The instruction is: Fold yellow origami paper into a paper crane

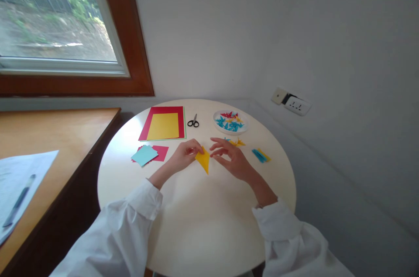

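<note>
A folded yellow paper triangle (203,160) hangs just above the round white table (196,220), pinched at its upper corner by my left hand (185,154). Beside the paper, my right hand (229,158) hovers with its fingers spread and curved, holding nothing. Small yellow and blue folded paper shapes (236,142) lie just beyond my right hand. Both arms wear white sleeves.
Red and yellow sheets (163,125) are stacked at the table's back left, with light blue and red squares (148,154) nearer. Black scissors (193,122), a white plate of paper cranes (231,121) and blue-yellow folded strips (261,154) lie behind. A wooden desk (49,137) with paper and pen stands left.
</note>
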A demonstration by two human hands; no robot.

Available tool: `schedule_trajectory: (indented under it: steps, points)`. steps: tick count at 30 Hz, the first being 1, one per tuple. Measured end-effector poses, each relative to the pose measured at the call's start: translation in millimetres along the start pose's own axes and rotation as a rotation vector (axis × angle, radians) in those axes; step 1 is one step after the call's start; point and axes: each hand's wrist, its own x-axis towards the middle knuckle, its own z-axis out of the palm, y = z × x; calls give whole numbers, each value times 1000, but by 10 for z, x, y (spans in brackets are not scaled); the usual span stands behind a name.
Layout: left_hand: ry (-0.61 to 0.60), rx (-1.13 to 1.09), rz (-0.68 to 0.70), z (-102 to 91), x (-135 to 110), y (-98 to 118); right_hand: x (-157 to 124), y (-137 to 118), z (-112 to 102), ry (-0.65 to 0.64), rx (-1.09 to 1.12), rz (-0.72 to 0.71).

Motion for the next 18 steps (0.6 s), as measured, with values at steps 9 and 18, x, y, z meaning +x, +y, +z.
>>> schedule_trajectory:
  steps: [9, 18]
  points:
    - [-41, -13, -109, 21, -70, -247, 97, 123, 206, -85, -442, -334]
    - [-55, -72, -180, 13, -142, -232, 21, 336, 182, -22, -441, -402]
